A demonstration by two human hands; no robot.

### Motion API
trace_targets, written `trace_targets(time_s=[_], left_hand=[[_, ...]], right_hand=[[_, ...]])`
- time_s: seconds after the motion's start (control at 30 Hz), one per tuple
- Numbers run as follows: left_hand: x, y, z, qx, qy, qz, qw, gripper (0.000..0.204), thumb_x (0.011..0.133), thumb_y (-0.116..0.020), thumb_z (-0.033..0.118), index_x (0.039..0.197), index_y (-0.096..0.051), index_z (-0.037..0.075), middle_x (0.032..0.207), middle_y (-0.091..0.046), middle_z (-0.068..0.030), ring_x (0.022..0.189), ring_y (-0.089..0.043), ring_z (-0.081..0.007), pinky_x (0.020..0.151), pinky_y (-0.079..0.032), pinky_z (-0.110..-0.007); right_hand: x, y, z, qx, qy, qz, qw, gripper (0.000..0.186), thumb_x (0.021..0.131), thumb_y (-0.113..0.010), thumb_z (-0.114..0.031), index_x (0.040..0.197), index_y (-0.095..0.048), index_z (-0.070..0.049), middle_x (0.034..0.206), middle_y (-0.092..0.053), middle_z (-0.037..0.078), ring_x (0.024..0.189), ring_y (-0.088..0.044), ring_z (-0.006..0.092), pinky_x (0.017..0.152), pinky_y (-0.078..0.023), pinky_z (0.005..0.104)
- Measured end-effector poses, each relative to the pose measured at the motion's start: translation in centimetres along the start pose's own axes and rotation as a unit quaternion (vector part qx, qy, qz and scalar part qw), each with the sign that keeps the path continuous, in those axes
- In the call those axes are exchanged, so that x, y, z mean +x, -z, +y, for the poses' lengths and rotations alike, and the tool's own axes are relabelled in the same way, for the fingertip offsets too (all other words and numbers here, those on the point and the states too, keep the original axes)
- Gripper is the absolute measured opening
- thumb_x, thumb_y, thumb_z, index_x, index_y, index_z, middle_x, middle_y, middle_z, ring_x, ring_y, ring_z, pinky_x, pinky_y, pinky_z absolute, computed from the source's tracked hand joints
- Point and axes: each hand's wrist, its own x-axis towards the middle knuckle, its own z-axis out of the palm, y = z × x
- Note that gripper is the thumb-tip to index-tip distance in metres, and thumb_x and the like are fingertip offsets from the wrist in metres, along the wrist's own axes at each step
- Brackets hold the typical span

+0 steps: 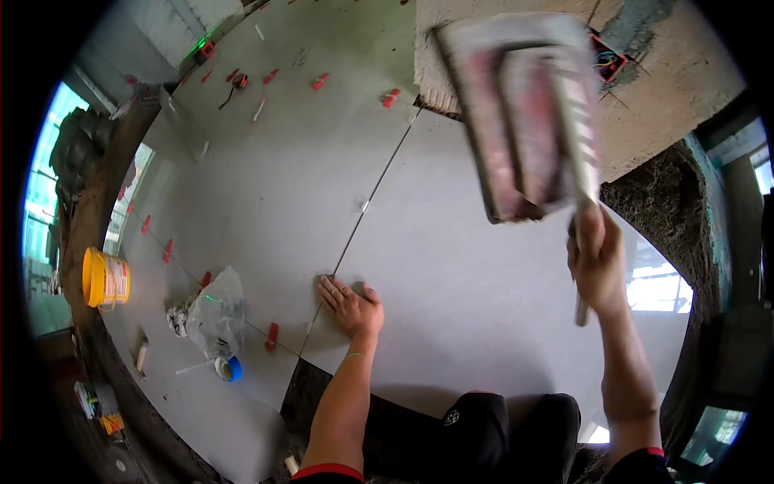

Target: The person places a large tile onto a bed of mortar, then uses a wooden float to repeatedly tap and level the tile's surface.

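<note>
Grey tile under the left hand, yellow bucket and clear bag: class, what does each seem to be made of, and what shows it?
Grey tile: probably glazed ceramic or porcelain; its glossy face mirrors bright light.
Yellow bucket: likely smooth moulded plastic, judging by its even colour.
Clear bag: apparently thin plastic film, see-through and crumpled.

I wear this camera on my head, the left one of a side-by-side pair. It looks steeply down and forward over my knees [476, 423] onto the floor tiles [476, 298], upright and not mirrored. My forearms [343, 411] rise from the lower edge, my left hand [352, 307] near the middle, my right hand [597, 258] farther right, both fairly close. The wide fisheye reaches a yellow bucket [106, 277] at far left, bending straight edges toward its dark rim.
</note>
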Motion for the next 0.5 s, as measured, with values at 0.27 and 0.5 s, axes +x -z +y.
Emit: trace_targets(time_s=[0.27, 0.5], left_hand=[[0.3, 0.3, 0.0, 0.005, 0.005, -0.016, 1.0, 0.074, 0.089, -0.034, 0.042, 0.141, -0.02, -0.009, 0.151, -0.013, -0.0226, 0.141, -0.01, -0.0328, 0.115, -0.006, -0.04], [0.1, 0.3, 0.1, 0.001, 0.006, -0.007, 1.0, 0.07, 0.089, -0.041, 0.037, 0.137, -0.028, -0.012, 0.148, -0.019, -0.0245, 0.14, -0.014, -0.0352, 0.115, -0.01, -0.042]], right_hand=[[1.2, -13.5, 9.5, -0.203, -0.324, -0.156, 0.911, 0.062, 0.094, -0.039, -0.053, 0.071, -0.053, 0.003, 0.055, -0.054, 0.013, 0.043, -0.054, 0.0263, 0.041, -0.044, 0.0406], [-1.9, -1.2, -0.7, 0.025, -0.093, -0.045, 0.994, 0.049, 0.097, -0.037, -0.046, 0.072, -0.047, -0.006, 0.053, -0.039, -0.004, 0.044, -0.033, 0.0055, 0.04, -0.027, 0.024]])
